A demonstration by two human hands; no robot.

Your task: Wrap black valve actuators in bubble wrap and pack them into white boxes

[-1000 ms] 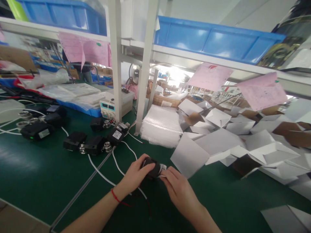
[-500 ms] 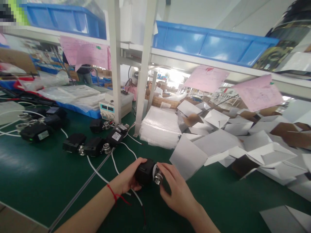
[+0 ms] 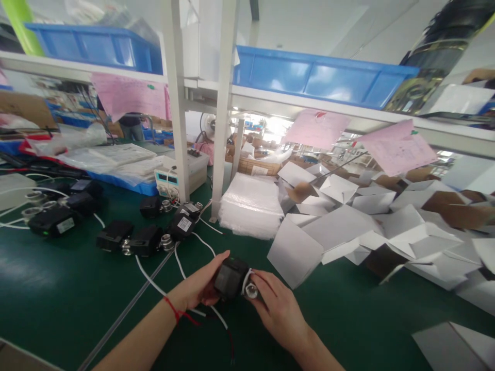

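Observation:
My left hand [image 3: 199, 288] wraps around a small black box-shaped device [image 3: 231, 276] held just above the green table [image 3: 58, 293]. My right hand [image 3: 276, 309] pinches the silver metal fitting [image 3: 251, 291] on the device's right end. A white cable [image 3: 193, 252] and thin red wires trail from the device under my left wrist. Several similar black devices [image 3: 143, 239] with silver fittings lie to the upper left.
A heap of flat white cardboard boxes [image 3: 367, 226] fills the right side. A stack of white foam bags [image 3: 251, 206] sits by the white shelf posts [image 3: 218, 113]. Blue bins [image 3: 317, 77] rest on the shelf overhead, pink papers hanging below. A metal rod [image 3: 131, 304] crosses the table.
Both hands lifted the black device off the table and turned it, so the silver fitting now shows at my right fingertips. The view shifted slightly left.

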